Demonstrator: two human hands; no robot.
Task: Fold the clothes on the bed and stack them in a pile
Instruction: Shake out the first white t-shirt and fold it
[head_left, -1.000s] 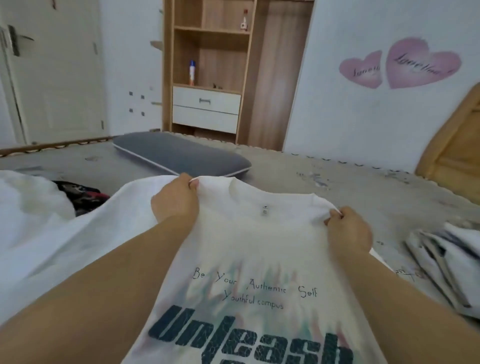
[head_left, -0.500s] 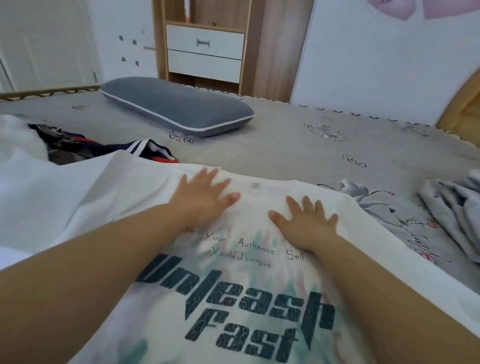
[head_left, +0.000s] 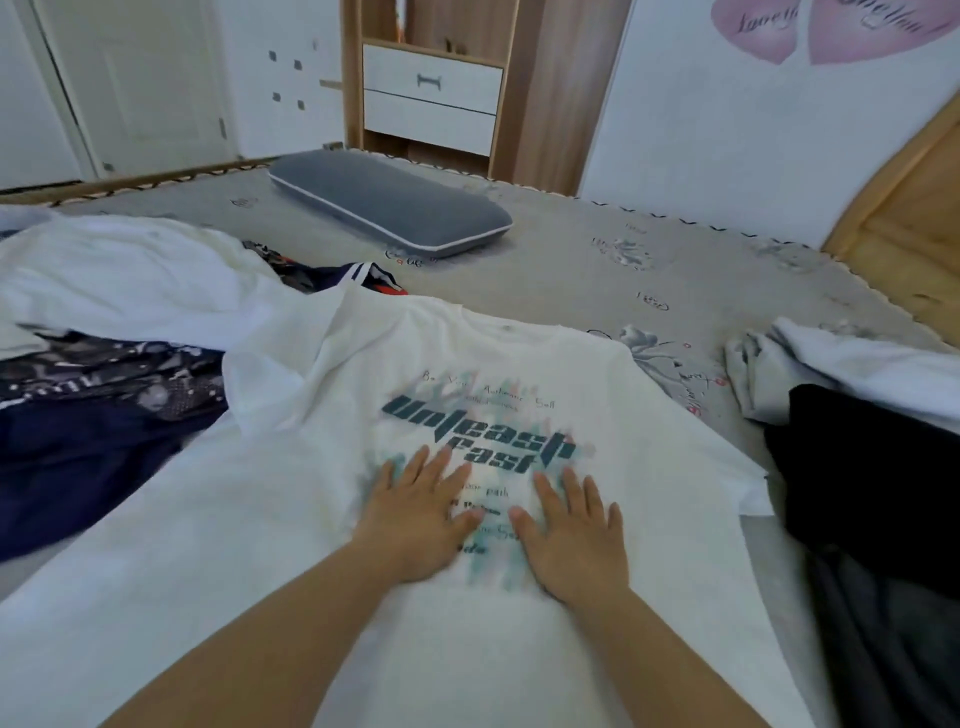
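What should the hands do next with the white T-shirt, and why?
Probably fold the left sleeve inward. The white T-shirt lies spread print-up, both hands, left and right, pressing flat on it, and that sleeve is bunched.

Flat hands (head_left: 415, 519) on white T-shirt (head_left: 519, 374)

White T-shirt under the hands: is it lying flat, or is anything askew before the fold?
Not quite flat. The white T-shirt lies print-up under both flat hands, left hand and right hand, but its left sleeve is bunched and rides over the dark clothes. The right sleeve lies spread out.
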